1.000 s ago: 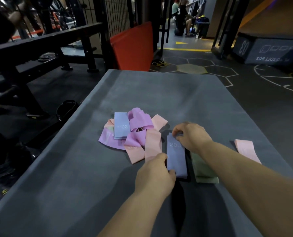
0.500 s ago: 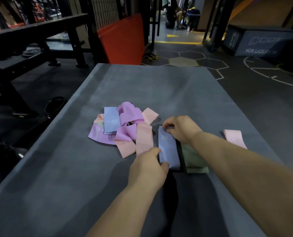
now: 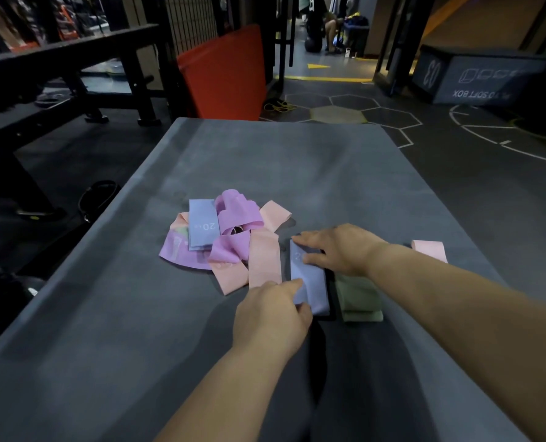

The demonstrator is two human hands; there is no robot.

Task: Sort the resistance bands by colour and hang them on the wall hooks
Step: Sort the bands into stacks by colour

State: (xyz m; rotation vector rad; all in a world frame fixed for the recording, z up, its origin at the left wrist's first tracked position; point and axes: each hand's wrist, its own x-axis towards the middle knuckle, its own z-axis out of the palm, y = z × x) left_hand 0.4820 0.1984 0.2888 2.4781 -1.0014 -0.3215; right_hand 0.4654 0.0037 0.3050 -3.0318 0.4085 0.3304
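Blue elastic lies under the fingers: the left hand pinches the near left edge of the blue band between thumb and forefinger, while the right hand presses straight, close-set fingers on its far end. Just right lie folded green bands, then a lone pink band. A mixed pile sits left on the grey mat.

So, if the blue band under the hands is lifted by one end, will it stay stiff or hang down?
Probably it hangs down: the blue band lies thin and flat, and the purple bands nearby are crumpled. It looks light and may slide on the smooth mat.
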